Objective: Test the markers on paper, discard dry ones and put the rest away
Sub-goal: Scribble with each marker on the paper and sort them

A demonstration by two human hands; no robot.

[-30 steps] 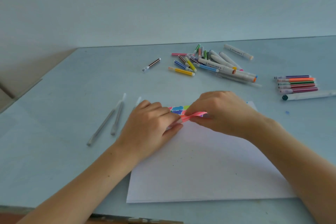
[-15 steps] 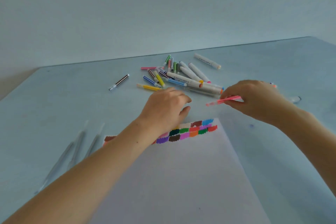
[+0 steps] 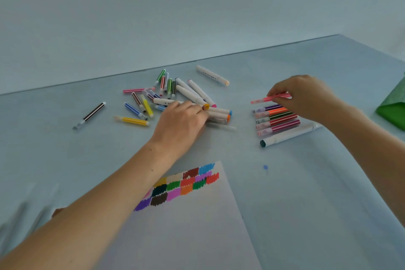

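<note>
The right hand [image 3: 303, 96] is pinching a pink marker [image 3: 270, 98] just above the sorted row [image 3: 276, 119] on the desk [image 3: 306, 182]; laying it there seems next. The left hand [image 3: 182, 124], fingers curled, is reaching into the untested pile [image 3: 175, 96]; whether its grip is holding one, I cannot tell.

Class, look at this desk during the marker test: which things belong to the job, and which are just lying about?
Part of the job:
- thin pink marker, pinched in the right hand
- sorted row of thin markers
- loose marker pile under the left hand
- white paper with colour swatches

Lying about:
- green folded thing
- blue ink spot
</note>
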